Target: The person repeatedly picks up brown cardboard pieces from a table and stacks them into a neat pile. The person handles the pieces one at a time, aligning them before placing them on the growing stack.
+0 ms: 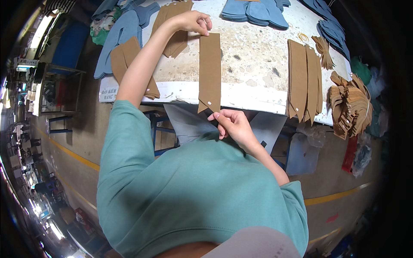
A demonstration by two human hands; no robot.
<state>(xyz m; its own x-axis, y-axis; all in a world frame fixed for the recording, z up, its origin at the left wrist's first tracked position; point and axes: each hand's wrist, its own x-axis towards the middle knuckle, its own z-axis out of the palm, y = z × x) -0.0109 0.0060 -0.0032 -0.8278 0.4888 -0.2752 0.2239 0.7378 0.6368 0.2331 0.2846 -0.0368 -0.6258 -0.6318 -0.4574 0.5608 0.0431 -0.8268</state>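
A long brown strip of fabric [210,71] lies across the white table from back to front. Its notched, pointed near end, which carries a small white sticker, reaches past the table's front edge. My left hand [193,22] is closed, with fingertips pinching the strip's far end. At the near end, my right hand [234,126] is closed on the pointed right corner between thumb and fingers. Right of the strip lies a stack of similar brown strips [297,79], also with stickers. More brown strips [176,43] lie beneath and beside my left forearm, which partly hides them.
Blue cut pieces [122,41] are piled at the table's left, with more blue pieces [258,13] at the back. Tied bundles of brown pieces [350,103] sit at the right edge. Rubber bands [303,38] lie near them. The worn white tabletop [254,56] has chipped patches.
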